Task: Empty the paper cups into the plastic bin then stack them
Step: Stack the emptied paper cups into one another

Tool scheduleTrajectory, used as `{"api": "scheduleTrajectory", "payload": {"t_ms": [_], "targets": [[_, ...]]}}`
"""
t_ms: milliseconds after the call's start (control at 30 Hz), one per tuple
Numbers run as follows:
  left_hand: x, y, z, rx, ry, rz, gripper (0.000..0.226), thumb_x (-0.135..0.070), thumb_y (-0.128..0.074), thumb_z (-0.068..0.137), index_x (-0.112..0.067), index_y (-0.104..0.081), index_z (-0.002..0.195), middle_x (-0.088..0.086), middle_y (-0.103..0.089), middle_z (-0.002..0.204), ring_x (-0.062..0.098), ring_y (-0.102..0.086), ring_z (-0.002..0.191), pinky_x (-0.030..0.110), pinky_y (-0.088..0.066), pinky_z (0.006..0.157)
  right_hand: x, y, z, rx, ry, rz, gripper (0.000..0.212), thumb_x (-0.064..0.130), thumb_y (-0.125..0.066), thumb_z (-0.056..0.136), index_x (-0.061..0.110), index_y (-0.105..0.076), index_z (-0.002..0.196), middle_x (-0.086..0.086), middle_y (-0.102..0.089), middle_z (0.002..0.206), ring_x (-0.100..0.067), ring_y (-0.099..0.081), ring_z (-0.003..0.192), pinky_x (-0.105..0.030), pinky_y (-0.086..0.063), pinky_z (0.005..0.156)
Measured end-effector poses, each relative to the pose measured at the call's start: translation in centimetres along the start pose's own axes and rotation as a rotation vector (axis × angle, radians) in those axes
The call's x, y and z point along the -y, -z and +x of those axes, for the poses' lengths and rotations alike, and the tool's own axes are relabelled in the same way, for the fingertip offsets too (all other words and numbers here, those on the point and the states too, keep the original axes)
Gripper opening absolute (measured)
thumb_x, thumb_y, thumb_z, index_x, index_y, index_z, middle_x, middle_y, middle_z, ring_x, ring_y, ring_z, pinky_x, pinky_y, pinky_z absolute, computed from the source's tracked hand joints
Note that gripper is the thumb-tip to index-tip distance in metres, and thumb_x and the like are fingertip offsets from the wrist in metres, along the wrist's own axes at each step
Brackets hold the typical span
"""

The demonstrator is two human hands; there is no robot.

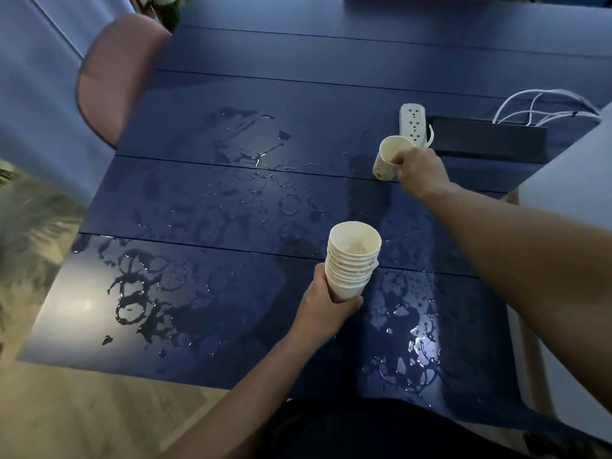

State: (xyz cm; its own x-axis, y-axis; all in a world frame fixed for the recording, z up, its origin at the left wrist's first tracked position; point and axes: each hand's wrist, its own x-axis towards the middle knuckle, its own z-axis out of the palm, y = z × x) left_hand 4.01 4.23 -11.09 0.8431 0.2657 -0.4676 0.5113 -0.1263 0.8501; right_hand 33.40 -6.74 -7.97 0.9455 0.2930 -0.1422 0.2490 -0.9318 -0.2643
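Gripping a nested cream cup stack point(351, 260), left hand point(326, 304); right hand point(420, 172) pinches a dotted, tilted cup point(388, 158) at one o'clock.

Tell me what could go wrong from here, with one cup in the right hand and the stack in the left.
1. The single cup is tilted right beside the power strip; any liquid left in it could spill onto the sockets.
2. The table is covered in puddles; water could spread toward the strip.
3. The left hand grips the tall stack only at its base; pushing another cup in could tip it.
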Motion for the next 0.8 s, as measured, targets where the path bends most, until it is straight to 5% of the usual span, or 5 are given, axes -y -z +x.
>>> {"api": "scheduleTrajectory", "payload": {"t_ms": [300,467,667,800], "targets": [[-0.7,-0.2,0.0,-0.008,-0.021,-0.024,0.057,-0.024,-0.080,0.082,-0.034,-0.044,0.124,-0.019,-0.062,0.112,-0.003,-0.060,0.103,0.015,-0.047,0.080,0.2,0.1,-3.8,-0.140,-0.009,0.195,0.022,0.020,-0.057,0.092,0.019,-0.074,0.105,-0.014,-0.070,0.106,-0.036,-0.062,0.099,-0.042,-0.053,0.078],[-0.8,-1.2,-0.1,0.000,-0.051,-0.044,0.056,-0.024,-0.080,0.079,-0.033,-0.045,0.122,-0.017,-0.064,0.112,0.001,-0.062,0.103,0.029,-0.054,0.088,0.6,1.3,-7.6,-0.310,0.036,0.364,0.025,0.025,-0.060,0.096,0.018,-0.073,0.117,-0.008,-0.074,0.107,-0.028,-0.067,0.096,-0.039,-0.052,0.084],[-0.5,-2.2,-0.3,-0.001,-0.045,-0.071,0.058,-0.023,-0.081,0.077,-0.034,-0.045,0.122,-0.014,-0.065,0.112,0.013,-0.064,0.103,0.038,-0.057,0.089,2.0,3.9,-13.2,-0.483,0.137,0.624,0.026,0.022,-0.067,0.096,0.012,-0.073,0.119,0.008,-0.069,0.098,-0.003,-0.061,0.082,-0.010,-0.046,0.072],[-0.6,-2.8,-0.5,0.029,-0.054,-0.081,0.052,-0.023,-0.080,0.080,-0.038,-0.046,0.115,-0.014,-0.065,0.109,0.008,-0.065,0.099,0.037,-0.058,0.088,2.0,5.5,-17.0,-0.569,0.336,0.635,0.022,0.016,-0.070,0.093,0.008,-0.074,0.113,0.002,-0.069,0.088,-0.001,-0.057,0.073,-0.010,-0.044,0.068]]}}
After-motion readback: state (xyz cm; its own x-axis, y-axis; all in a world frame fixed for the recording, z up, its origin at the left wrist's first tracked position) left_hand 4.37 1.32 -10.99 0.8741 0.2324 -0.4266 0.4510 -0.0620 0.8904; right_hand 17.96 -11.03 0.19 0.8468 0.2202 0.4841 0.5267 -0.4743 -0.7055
